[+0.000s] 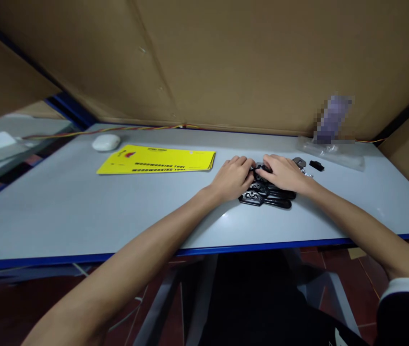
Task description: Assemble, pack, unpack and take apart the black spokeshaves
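Several black metal spokeshaves [258,196] lie close together on the table, their handles pointing right. At the far side of this group, my left hand [234,178] has its fingers curled at the left end of a black spokeshave. My right hand [282,172] closes on the same tool from the right, thumb and fingers bent towards the left hand. Most of the tool between them is hidden by my fingers. Just past my right hand sit grey metal blades [300,162] and small shiny parts [309,176], partly covered by the wrist.
Yellow printed cards [157,159] lie left of my hands, with a white rounded case [106,142] behind them. A small black piece [316,166] and a clear plastic bag [344,156] are at right. A cardboard wall [226,62] rises behind the table [118,216].
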The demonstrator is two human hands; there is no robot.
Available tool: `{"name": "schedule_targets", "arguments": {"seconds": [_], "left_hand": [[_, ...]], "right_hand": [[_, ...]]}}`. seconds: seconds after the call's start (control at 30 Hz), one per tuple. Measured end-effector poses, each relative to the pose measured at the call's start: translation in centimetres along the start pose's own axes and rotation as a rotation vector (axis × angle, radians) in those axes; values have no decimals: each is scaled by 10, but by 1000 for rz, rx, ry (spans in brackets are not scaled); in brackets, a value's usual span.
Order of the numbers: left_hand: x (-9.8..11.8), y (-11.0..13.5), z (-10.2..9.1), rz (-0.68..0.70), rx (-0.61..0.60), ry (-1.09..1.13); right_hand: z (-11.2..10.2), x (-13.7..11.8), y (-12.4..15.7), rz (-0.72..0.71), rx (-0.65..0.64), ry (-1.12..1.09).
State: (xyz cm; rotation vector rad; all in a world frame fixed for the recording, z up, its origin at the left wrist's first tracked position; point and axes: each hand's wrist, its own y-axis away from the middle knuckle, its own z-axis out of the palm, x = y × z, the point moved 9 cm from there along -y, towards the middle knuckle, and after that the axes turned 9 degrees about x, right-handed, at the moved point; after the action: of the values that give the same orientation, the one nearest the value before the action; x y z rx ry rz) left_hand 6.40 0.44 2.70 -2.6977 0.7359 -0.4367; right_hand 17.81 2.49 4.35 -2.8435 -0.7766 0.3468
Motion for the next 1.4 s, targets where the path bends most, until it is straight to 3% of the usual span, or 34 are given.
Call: {"name": "schedule_targets", "arguments": {"seconds": [0.23, 0.7, 0.9, 1.03, 1.23, 1.4], "left_hand": [[2, 1, 3, 28, -22, -11], [-2, 4, 8, -1, -45, 8], [1, 4, 9, -11, -77, -28], [2, 5, 5, -50, -88, -58], [1, 5, 2, -70, -87, -50], [-1, 6, 3, -80, -72, -48]], "right_hand": [[2, -2, -5, 27, -53, 105], [9, -5, 0, -57, -80, 63], [9, 7, -2, -129, 14, -221], [8, 18, -7, -48, 77, -342], [10, 19, -11, 191, 53, -198], [8, 17, -9, 115, 39, -228]]}}
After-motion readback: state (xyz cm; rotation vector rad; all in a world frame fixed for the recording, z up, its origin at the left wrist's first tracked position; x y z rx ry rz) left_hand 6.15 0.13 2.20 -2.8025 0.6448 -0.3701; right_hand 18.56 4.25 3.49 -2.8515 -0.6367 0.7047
